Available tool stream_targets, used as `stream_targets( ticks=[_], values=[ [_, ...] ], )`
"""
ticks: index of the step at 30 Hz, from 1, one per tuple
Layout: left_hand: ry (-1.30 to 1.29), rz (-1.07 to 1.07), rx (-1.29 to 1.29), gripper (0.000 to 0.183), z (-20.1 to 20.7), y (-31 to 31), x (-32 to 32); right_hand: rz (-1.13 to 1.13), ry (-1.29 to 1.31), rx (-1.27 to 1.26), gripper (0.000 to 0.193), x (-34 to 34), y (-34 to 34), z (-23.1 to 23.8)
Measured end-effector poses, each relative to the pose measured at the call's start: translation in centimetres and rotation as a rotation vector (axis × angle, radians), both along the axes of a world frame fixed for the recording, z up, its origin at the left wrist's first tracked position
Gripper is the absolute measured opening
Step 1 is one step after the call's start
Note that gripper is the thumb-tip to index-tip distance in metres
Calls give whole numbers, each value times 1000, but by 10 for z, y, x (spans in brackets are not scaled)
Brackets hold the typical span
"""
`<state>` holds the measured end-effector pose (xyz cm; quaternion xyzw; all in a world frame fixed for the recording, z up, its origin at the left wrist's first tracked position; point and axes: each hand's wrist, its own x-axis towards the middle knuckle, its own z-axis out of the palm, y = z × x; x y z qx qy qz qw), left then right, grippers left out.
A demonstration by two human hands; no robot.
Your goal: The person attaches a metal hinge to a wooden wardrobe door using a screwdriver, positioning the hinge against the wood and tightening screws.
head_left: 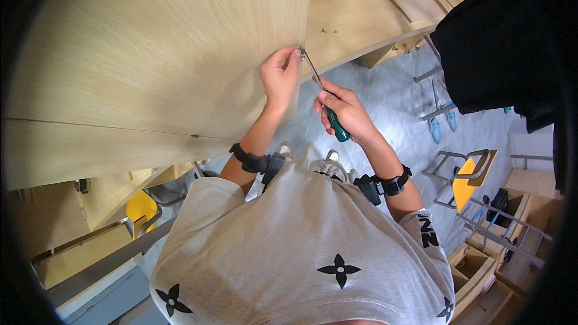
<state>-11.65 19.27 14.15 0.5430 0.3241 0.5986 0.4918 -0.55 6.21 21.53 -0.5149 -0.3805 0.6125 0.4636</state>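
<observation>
My right hand [344, 110] grips a green-handled screwdriver [337, 126], its metal shaft slanting up and left to the corner of a large light wooden panel [150, 54]. My left hand [280, 74] pinches a small screw or fitting at that corner, right where the screwdriver tip [303, 51] meets the panel's edge. Both wrists wear black bands.
More light wooden panels [355, 12] lie beyond, some with small fittings. A person in black [500, 48] stands at the upper right. A yellow chair [466, 177] is on the grey floor at right, another yellow seat [141, 207] at left. Wooden boxes [481, 265] sit at lower right.
</observation>
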Motion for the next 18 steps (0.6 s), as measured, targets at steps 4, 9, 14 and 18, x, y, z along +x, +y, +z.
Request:
stream_targets(
  ticks=[4,9,14,18],
  values=[
    [-16,13,-18,14,3,1,6,-1,-18,-15,43,6,5,-3],
    [6,61,-37,15,2,3,5,27,-27,-4,44,8,9,-2],
    [25,77,-36,15,4,4,4,50,-44,-15,44,12,14,4],
    [28,72,-51,15,10,3,2,53,0,-30,43,14,16,7]
  ],
)
